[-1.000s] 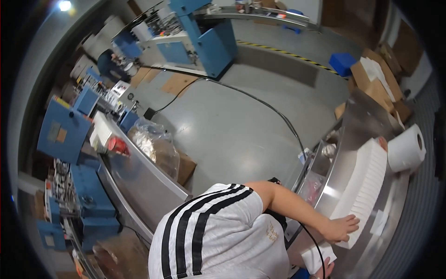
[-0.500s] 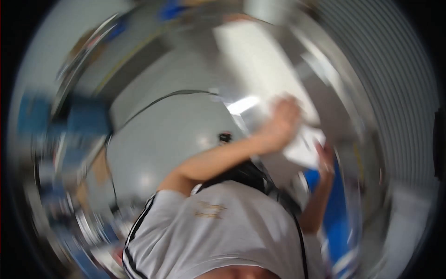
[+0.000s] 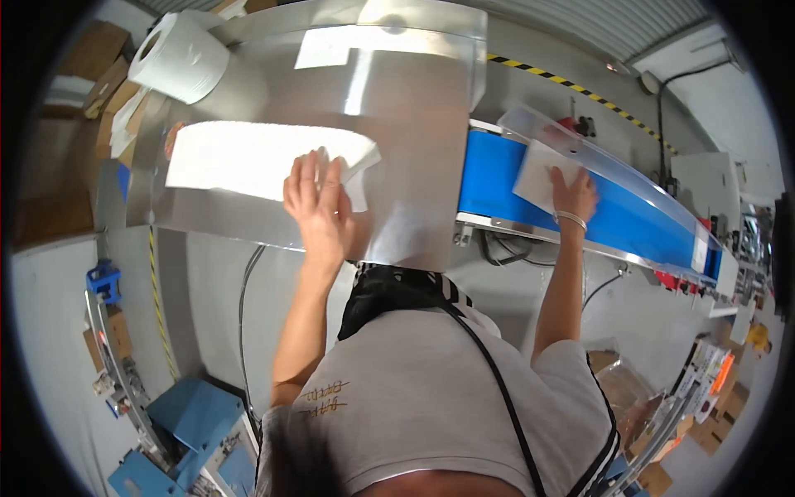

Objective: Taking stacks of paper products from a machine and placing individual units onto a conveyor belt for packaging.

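Note:
My left hand rests with fingers spread on the near right end of a long white stack of flat sheets. The stack lies on a metal table, and its right end is fanned out. Over the blue conveyor belt, my right hand grips the right side of a flat white sheet. That sheet lies slantwise on the belt. The fingertips of my right hand are partly hidden, and a bracelet circles its wrist.
A big white roll stands at the table's far left corner. Along the belt's far side runs a clear plastic guard. Cardboard boxes are at the left; a blue chair stands at lower left. A black cable crosses my shirt.
The whole view has turned and sharpened. My hands, close together around a white sheet before, are now apart: the left on the stack, the right with a sheet over the belt.

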The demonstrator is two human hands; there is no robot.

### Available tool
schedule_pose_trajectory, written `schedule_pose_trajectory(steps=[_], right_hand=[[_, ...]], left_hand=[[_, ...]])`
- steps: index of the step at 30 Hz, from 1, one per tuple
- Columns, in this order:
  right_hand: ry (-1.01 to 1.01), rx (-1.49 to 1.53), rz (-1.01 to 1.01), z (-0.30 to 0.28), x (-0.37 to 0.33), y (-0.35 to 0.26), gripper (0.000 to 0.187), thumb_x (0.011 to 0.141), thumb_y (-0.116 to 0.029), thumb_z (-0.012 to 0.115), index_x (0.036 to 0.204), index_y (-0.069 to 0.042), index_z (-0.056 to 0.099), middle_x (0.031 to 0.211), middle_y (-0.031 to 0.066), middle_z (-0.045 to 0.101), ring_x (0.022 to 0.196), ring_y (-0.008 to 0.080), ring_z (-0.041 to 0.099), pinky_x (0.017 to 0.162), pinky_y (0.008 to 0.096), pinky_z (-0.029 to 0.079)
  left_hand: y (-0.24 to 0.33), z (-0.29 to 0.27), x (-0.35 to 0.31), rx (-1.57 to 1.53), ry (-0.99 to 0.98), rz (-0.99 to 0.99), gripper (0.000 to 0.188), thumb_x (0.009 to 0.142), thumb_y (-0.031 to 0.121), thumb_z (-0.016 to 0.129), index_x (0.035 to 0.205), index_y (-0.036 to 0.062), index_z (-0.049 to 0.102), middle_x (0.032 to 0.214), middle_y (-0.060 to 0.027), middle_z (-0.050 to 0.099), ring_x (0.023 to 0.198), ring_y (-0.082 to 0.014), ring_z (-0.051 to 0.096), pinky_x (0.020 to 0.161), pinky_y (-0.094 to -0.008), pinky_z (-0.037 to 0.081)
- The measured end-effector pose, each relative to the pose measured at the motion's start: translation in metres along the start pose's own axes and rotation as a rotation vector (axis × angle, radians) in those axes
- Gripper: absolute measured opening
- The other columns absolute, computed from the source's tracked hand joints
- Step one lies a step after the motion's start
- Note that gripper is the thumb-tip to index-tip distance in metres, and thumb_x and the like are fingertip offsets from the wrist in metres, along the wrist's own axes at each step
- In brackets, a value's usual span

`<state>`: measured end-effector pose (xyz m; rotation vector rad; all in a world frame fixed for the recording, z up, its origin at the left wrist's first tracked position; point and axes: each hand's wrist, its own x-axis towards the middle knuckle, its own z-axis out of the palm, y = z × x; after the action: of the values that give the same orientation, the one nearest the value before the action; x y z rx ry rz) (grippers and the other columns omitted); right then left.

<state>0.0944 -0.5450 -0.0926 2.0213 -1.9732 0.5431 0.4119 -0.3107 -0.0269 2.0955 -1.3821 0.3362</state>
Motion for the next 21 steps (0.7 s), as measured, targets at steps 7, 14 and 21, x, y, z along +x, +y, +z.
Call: schedule_pose_trajectory(steps=[7, 14, 21], right_hand=[[-0.792, 1.146, -0.628, -0.053, -0.031, -0.167, 0.052, 0.077, -0.017, 0.073, 0.124, -0.009, 0.053, 0.125, 0.0095, 0.054, 0.113, 0.0244, 0.053, 0.092, 0.0350, 0.045], [-1.107, 1.393, -0.689, -0.021, -0.043, -0.220, 0.046, 0.084, -0.018, 0.069, 0.125, -0.007, 0.050, 0.130, 0.0063, 0.048, 0.118, 0.0197, 0.047, 0.097, 0.0305, 0.040], [-1.150, 1.462, -0.141, -0.023, -0.037, -0.190, 0.027, 0.087, -0.010, 0.066, 0.109, -0.002, 0.055, 0.103, 0.0032, 0.063, 0.092, 0.0078, 0.057, 0.082, 0.0231, 0.046]], left_hand=[[-0.006, 0.001, -0.005, -0.019, -0.034, -0.028, 0.042, 0.072, -0.004, 0.058, 0.107, 0.0153, 0.069, 0.140, -0.0141, 0.039, 0.134, -0.0393, 0.026, 0.107, -0.0561, 0.017], [-0.010, -0.010, 0.002, -0.120, -0.053, -0.043, 0.034, 0.076, 0.009, 0.066, 0.109, 0.0147, 0.068, 0.142, -0.0171, 0.035, 0.135, -0.0412, 0.023, 0.107, -0.0564, 0.017], [-0.025, -0.006, 0.005, -0.062, -0.049, -0.012, 0.034, 0.078, 0.009, 0.066, 0.112, 0.0118, 0.065, 0.138, -0.0189, 0.038, 0.132, -0.0417, 0.028, 0.105, -0.0545, 0.022]])
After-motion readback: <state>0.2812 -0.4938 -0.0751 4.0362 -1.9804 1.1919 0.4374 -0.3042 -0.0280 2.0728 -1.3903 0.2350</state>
